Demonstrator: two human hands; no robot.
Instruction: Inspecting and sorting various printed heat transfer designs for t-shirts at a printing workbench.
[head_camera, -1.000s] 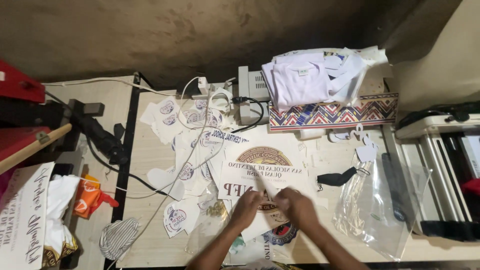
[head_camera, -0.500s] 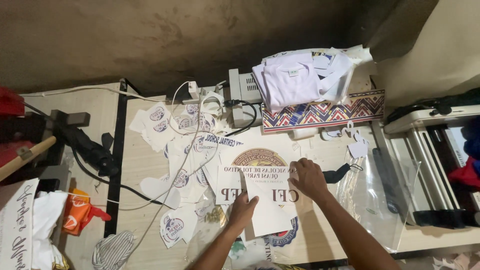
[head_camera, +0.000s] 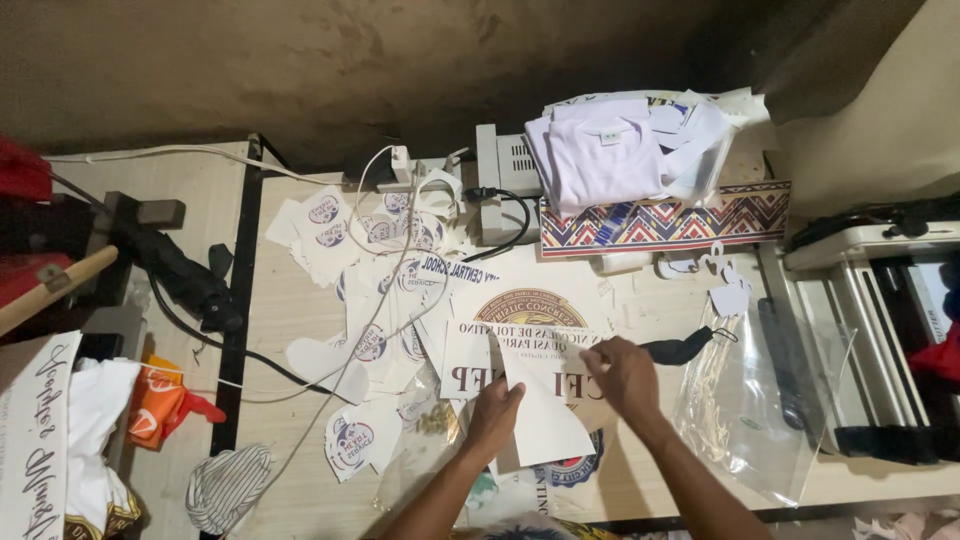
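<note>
Two hands, left hand (head_camera: 495, 412); right hand (head_camera: 622, 372), on flat white sheet (head_camera: 545, 415)

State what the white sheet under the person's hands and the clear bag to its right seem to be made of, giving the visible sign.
White sheet: probably thin matte paper or transfer film; it lies flat, with crisp cut edges. Clear bag: likely glossy plastic film; the table shows through and it glints.

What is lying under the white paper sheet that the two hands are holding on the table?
Under the white sheet held by the left hand and right hand lie printed sheets with large letters and a round emblem print. Their middle parts are covered.
</note>
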